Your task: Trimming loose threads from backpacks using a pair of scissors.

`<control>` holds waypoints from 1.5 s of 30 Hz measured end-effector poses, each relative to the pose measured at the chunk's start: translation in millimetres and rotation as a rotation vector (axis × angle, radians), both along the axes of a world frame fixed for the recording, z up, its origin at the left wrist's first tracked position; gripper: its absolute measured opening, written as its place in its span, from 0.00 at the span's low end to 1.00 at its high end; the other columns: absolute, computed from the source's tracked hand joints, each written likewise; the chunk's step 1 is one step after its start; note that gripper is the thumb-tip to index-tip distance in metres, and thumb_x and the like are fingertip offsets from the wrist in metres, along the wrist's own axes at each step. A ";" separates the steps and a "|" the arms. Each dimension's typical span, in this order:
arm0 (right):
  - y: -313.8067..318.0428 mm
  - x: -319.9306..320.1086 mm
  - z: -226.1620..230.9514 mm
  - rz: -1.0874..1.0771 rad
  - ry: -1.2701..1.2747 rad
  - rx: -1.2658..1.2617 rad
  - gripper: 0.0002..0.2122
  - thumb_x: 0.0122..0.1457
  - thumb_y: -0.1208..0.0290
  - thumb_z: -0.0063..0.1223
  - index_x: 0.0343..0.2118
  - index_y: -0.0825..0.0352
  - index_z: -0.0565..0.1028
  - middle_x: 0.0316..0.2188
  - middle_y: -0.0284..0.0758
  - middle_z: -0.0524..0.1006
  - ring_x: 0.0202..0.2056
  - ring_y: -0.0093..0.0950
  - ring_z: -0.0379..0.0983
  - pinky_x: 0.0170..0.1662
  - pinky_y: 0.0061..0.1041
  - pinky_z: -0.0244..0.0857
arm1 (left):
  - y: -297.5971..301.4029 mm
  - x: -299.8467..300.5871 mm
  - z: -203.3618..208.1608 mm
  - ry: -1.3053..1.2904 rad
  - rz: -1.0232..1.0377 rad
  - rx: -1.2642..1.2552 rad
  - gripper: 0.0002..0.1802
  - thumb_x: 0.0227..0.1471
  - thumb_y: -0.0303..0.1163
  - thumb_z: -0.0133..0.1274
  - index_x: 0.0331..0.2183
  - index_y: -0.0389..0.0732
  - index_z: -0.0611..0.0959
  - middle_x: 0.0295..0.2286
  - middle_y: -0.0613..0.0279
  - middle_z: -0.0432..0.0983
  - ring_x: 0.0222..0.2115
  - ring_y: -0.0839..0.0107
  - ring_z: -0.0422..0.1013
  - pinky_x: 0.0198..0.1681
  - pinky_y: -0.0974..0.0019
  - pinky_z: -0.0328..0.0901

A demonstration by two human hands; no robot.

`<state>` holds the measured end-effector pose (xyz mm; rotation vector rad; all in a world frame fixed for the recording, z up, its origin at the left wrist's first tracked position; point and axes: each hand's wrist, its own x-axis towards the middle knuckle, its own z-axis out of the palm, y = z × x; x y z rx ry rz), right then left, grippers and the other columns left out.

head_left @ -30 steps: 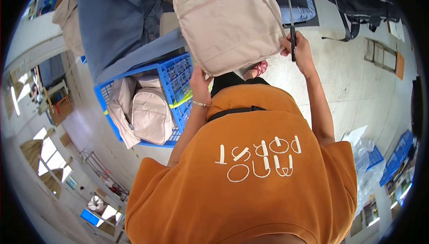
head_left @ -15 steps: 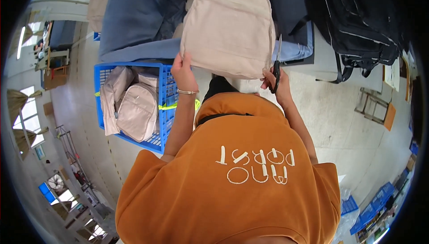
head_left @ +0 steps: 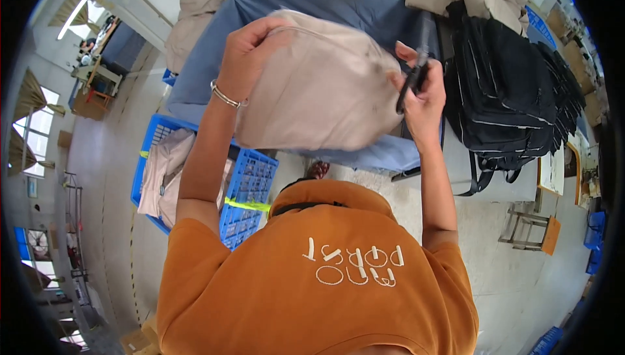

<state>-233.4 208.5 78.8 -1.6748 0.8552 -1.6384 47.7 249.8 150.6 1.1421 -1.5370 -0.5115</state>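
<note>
A beige backpack, blurred by motion, is held up in front of me at a slant. My left hand is closed on its upper left edge. Black-handled scissors are gripped in my right hand, their blades pointing away from me and smeared. Thumb and fingers of that hand are beside the backpack's right edge; whether they also pinch the fabric, I cannot tell. Behind the backpack spreads the blue-grey cloth lining of a large bin.
A blue plastic crate with beige bags stands at the left. Black backpacks are piled on the right, with beige pieces behind them. A small stool stands farther right on the floor.
Both hands have risen and moved farther from my body. The backpack has tilted, with its left side lifted. The view has shifted, showing more of the bin's far side.
</note>
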 end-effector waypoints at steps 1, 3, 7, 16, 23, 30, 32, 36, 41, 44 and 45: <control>1.3 10.5 12.6 0.053 -0.036 0.010 0.09 0.55 0.80 0.60 0.33 0.69 0.68 0.40 0.34 0.80 0.37 0.17 0.74 0.40 0.17 0.66 | -3.2 -3.8 5.5 0.040 -0.063 0.079 0.07 0.55 0.26 0.55 0.36 0.36 0.84 0.30 0.73 0.77 0.30 0.86 0.68 0.35 0.80 0.62; -6.0 23.6 8.1 0.328 -0.168 0.076 0.12 0.51 0.79 0.65 0.33 0.67 0.70 0.34 0.31 0.79 0.32 0.15 0.72 0.38 0.15 0.66 | -11.0 -14.2 14.5 0.077 -0.147 0.152 0.06 0.57 0.27 0.54 0.35 0.37 0.84 0.28 0.74 0.76 0.29 0.88 0.66 0.34 0.81 0.61; 3.4 36.4 -11.9 0.391 -0.241 0.359 0.13 0.51 0.78 0.66 0.33 0.66 0.70 0.31 0.30 0.78 0.30 0.17 0.72 0.37 0.16 0.67 | -21.7 -17.5 32.0 0.101 -0.178 0.278 0.08 0.57 0.32 0.54 0.32 0.37 0.82 0.23 0.72 0.75 0.23 0.85 0.67 0.28 0.80 0.61; 30.3 77.1 -222.3 0.411 -0.357 0.587 0.08 0.58 0.79 0.57 0.33 0.68 0.67 0.33 0.36 0.79 0.35 0.21 0.75 0.41 0.22 0.69 | -38.8 15.2 -234.9 0.218 0.118 0.498 0.13 0.56 0.37 0.55 0.29 0.35 0.82 0.21 0.64 0.80 0.23 0.80 0.74 0.28 0.75 0.67; 64.6 -1.7 -267.7 0.095 -0.294 0.721 0.09 0.57 0.78 0.59 0.33 0.71 0.67 0.36 0.42 0.79 0.37 0.25 0.77 0.44 0.23 0.70 | 56.8 37.6 -421.7 0.111 -0.125 0.852 0.14 0.52 0.38 0.59 0.34 0.35 0.84 0.26 0.65 0.81 0.27 0.79 0.73 0.34 0.72 0.68; 141.0 -43.6 -287.0 -0.213 -0.197 0.960 0.11 0.55 0.75 0.61 0.34 0.73 0.68 0.31 0.41 0.78 0.32 0.30 0.79 0.38 0.24 0.73 | 40.5 20.9 -463.2 -0.141 -0.176 0.893 0.18 0.50 0.39 0.60 0.39 0.37 0.83 0.33 0.58 0.82 0.34 0.69 0.77 0.41 0.66 0.69; 155.8 -52.3 -285.9 -0.285 -0.210 0.995 0.11 0.55 0.75 0.61 0.33 0.72 0.69 0.30 0.40 0.78 0.31 0.30 0.80 0.37 0.24 0.73 | 28.6 16.1 -479.9 -0.271 -0.173 0.916 0.20 0.50 0.39 0.59 0.42 0.37 0.82 0.36 0.54 0.82 0.38 0.63 0.77 0.44 0.63 0.69; 181.1 -58.2 -277.8 -0.435 -0.229 1.045 0.11 0.53 0.76 0.62 0.33 0.72 0.69 0.28 0.38 0.77 0.29 0.30 0.79 0.36 0.24 0.74 | 18.1 13.7 -532.3 -0.727 -0.175 0.954 0.25 0.51 0.38 0.55 0.51 0.42 0.76 0.50 0.53 0.73 0.52 0.53 0.68 0.55 0.55 0.63; 222.0 -61.0 -276.0 -0.578 -0.106 1.114 0.10 0.55 0.76 0.61 0.32 0.73 0.69 0.27 0.38 0.77 0.28 0.27 0.78 0.35 0.24 0.73 | 8.8 6.8 -574.9 -0.992 -0.174 1.023 0.31 0.51 0.38 0.55 0.57 0.44 0.69 0.56 0.55 0.67 0.57 0.56 0.63 0.58 0.53 0.61; 237.1 -58.2 -271.3 -0.616 0.001 1.157 0.10 0.56 0.75 0.60 0.32 0.74 0.69 0.27 0.40 0.78 0.28 0.26 0.78 0.34 0.23 0.72 | 0.1 9.4 -606.8 -1.110 -0.157 0.876 0.28 0.55 0.41 0.51 0.57 0.46 0.70 0.55 0.53 0.68 0.57 0.55 0.62 0.59 0.52 0.58; 238.0 -57.0 -271.9 -0.596 0.083 1.183 0.10 0.56 0.75 0.60 0.32 0.74 0.70 0.27 0.40 0.78 0.28 0.25 0.78 0.34 0.23 0.72 | 4.3 20.7 -628.4 -1.140 -0.060 0.662 0.28 0.55 0.41 0.52 0.57 0.47 0.70 0.55 0.54 0.68 0.58 0.54 0.61 0.60 0.50 0.56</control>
